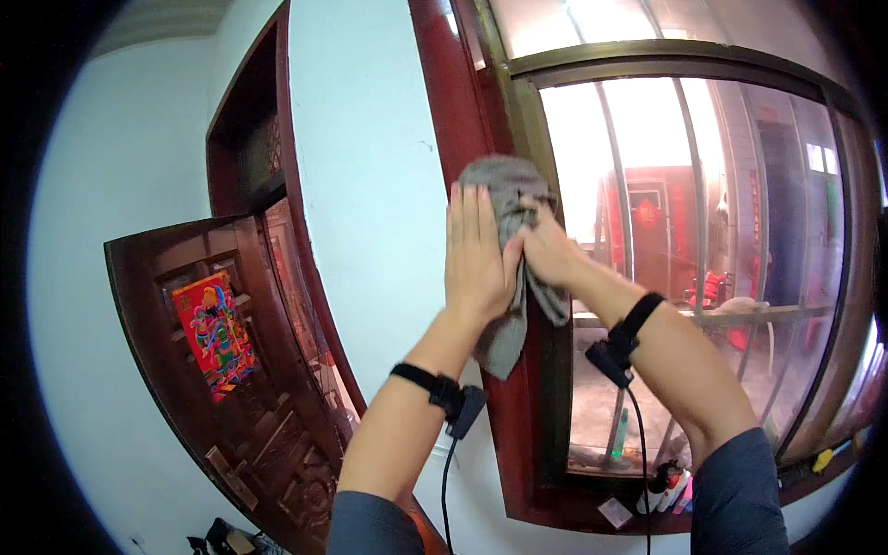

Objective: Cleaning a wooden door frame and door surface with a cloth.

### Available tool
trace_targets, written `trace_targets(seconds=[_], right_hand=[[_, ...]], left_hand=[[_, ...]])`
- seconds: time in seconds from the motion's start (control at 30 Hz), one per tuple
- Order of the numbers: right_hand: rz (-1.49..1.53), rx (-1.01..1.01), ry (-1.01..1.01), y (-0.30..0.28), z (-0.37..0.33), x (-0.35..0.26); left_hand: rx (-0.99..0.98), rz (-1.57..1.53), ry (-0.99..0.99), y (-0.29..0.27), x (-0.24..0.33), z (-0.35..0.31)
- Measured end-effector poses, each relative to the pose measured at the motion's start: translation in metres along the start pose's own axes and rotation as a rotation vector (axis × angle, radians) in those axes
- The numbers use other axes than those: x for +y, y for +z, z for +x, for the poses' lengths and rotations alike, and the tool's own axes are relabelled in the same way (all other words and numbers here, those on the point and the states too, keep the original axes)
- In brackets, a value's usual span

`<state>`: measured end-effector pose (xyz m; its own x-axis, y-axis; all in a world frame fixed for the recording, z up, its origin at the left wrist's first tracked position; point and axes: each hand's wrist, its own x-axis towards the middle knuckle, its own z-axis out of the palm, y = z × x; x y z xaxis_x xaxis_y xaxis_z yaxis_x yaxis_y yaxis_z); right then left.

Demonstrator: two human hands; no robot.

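A grey cloth lies against the dark red window frame, bunched at the top with its lower ends hanging down. My left hand presses flat on its left side, fingers straight and pointing up, thumb toward the right. My right hand is closed on the cloth's right side, its fingers curled into the folds. Both hands are raised and nearly touch each other. Part of the cloth is hidden behind them.
Right of my hands is a barred sliding window. Several bottles and a white card stand or lie on its sill. On the left, a brown wooden door with a colourful red poster is ajar. Cables hang from both wrist straps.
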<state>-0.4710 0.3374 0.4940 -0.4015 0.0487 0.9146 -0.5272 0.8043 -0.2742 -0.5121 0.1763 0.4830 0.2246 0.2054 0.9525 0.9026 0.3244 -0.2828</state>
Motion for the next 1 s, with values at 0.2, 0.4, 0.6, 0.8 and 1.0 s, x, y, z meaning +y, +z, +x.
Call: trace_targets(seconds=[0.2,0.4,0.6,0.8,1.0], right_hand=[[-0.059,0.06,-0.116,-0.022,0.073,-0.045],[0.166,0.157,-0.165,0.009,0.01,-0.02],[-0.093,0.123,-0.043,0.03,-0.079,0.025],[0.324,0.0,0.098,0.015,-0.078,-0.023],[0.016,0.143,0.124,0.016,-0.058,-0.031]], left_hand=[[0.174,-0.013,0.009,0.0,-0.024,0.075],[0.091,-0.064,-0.006,0.003,-0.012,0.013],[-0.074,-0.129,-0.037,0.001,0.015,-0.061],[-0.031,-0.034,-0.083,0.01,0.02,-0.068],[0.112,-0.021,-0.002,0.02,0.019,-0.05]])
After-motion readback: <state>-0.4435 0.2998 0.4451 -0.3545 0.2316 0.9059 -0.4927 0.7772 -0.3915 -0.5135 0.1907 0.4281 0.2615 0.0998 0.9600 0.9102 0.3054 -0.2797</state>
